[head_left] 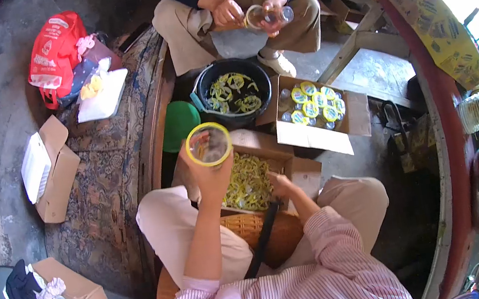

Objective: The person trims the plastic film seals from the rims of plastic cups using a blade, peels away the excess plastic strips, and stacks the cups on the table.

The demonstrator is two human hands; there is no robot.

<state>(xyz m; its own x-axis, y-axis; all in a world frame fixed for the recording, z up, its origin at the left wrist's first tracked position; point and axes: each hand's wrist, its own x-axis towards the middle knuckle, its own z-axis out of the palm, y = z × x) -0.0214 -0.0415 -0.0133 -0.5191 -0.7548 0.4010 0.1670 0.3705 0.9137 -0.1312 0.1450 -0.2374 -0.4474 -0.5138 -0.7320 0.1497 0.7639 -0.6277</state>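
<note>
My left hand (216, 176) is wrapped round a clear plastic jar (209, 145) with a yellow rim, raised with its round end toward me. Below it, a cardboard box (309, 171) between my knees holds a heap of yellow-and-clear strips or rings (245, 179). At the right side of this heap is my right hand (282, 185); its fingertips are partly hidden, and I cannot make out whether they grip a strip.
Opposite me a person's hands (266, 16) hold a clear jar. Between us stand a black bucket (199, 86) with yellow strips inside, a green lid (181, 126) and a box (314, 135) of yellow-topped jars. A red bag (57, 49) and cartons (58, 175) lie left.
</note>
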